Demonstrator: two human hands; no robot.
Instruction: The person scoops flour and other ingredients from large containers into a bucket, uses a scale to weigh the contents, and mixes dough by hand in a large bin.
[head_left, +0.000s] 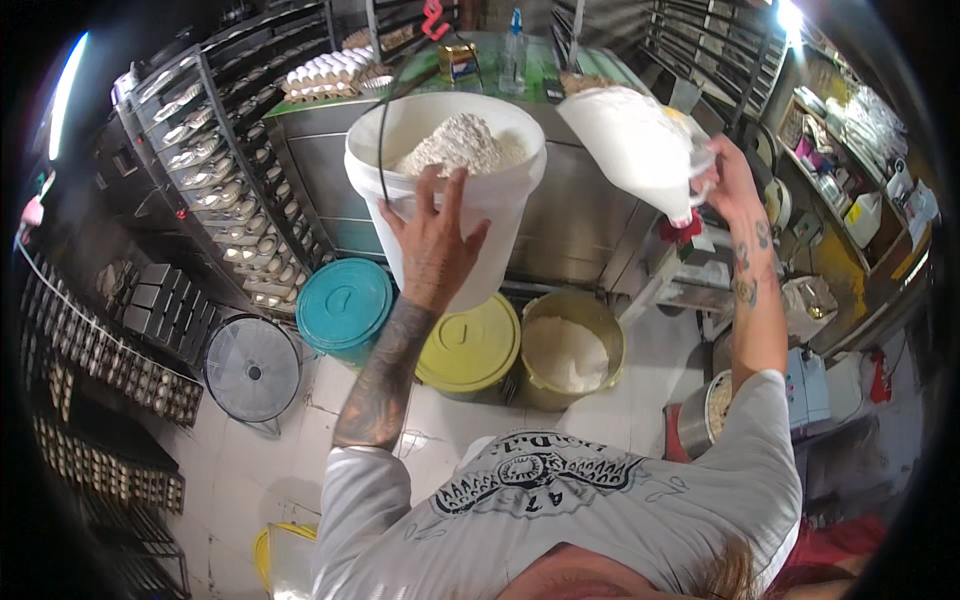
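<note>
A tall white bucket [460, 215] stands in front of me, with a heap of pale flour [460, 145] in it. My left hand [437, 225] is at the bucket's near side, fingers spread and fingertips by the rim; whether they touch it I cannot tell. A thin dark wire handle [383, 140] rises at the bucket's left. Out to the right, my right hand [728, 178] is closed around the handle of a white jug [630, 145]. The jug is held tilted in the air, apart from the bucket; its contents are hard to make out.
Below the bucket stand a lidded teal tub [345, 305], a lidded yellow tub [468, 345] and an uncovered tub [617, 370] with white powder. Behind is a green-topped counter [420, 75] with egg trays [325, 75] and a bottle [514, 55]. Loaded racks [225, 100] line the left.
</note>
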